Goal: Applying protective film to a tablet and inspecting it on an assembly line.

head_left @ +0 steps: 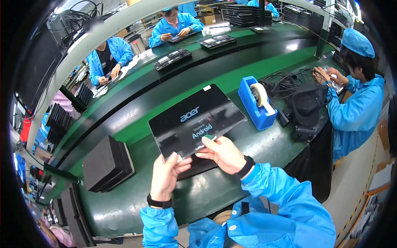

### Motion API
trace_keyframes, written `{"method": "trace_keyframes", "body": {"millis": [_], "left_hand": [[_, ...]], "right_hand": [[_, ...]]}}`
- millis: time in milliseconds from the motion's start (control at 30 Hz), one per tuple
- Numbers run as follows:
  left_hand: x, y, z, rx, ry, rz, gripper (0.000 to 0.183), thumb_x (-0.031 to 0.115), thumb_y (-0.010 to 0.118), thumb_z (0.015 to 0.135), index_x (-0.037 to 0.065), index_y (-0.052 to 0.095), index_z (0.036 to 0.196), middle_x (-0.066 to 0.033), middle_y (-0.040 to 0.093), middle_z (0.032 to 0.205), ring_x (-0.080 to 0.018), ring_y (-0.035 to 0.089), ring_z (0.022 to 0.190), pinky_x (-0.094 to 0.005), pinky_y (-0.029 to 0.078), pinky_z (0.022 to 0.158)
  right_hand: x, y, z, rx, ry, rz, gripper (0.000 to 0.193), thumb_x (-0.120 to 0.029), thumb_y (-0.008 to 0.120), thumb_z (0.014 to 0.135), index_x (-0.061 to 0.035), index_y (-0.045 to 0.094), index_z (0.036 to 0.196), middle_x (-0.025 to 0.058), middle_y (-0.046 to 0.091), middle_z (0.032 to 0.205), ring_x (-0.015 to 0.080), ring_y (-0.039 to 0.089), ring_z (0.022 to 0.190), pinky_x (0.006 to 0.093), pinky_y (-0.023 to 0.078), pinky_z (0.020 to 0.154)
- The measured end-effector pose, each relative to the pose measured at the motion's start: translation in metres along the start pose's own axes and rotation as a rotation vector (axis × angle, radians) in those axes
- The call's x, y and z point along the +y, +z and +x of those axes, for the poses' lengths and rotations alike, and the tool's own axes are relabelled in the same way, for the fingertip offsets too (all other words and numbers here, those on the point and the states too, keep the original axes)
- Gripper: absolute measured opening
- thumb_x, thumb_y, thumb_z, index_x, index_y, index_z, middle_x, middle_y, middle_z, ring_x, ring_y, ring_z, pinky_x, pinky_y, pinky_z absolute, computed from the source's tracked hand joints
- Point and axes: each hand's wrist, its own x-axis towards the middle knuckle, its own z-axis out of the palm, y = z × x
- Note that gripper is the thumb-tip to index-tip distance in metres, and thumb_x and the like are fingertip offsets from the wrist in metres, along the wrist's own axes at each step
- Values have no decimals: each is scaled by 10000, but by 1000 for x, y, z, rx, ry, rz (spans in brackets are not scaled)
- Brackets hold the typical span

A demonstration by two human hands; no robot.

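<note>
Both hands hold a dark tablet (196, 122) over a green workbench (124, 206), seemingly in a factory.

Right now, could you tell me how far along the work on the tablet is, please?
In hand: the left hand grips the near edge of the black tablet, while the right hand presses a small sticker onto its glossy back. Done: a stack of dark trays sits to the left. Left: the sticker is not yet smoothed down; the tape dispenser stands untouched.
</note>
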Motion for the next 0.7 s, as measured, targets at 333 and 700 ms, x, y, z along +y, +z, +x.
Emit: {"method": "trace_keyframes", "body": {"millis": [333,700], "left_hand": [[36,-107,152,136,-23,-7,153,208,584,933,71,518,927,-91,652,842,-185,668,688,-282,537,570],[4,-203,243,700,232,752,331,251,607,898,-61,536,979,-199,616,895,-366,635,864,-441,520,743]], "right_hand": [[-19,-64,36,134,-329,-259,375,-225,427,1005,-30,369,1320,175,621,985,199,649,749,316,557,681],[-14,-67,37,234,-233,-327,212,-120,452,971,-28,499,1156,69,613,773,113,580,601,242,495,532]]}}
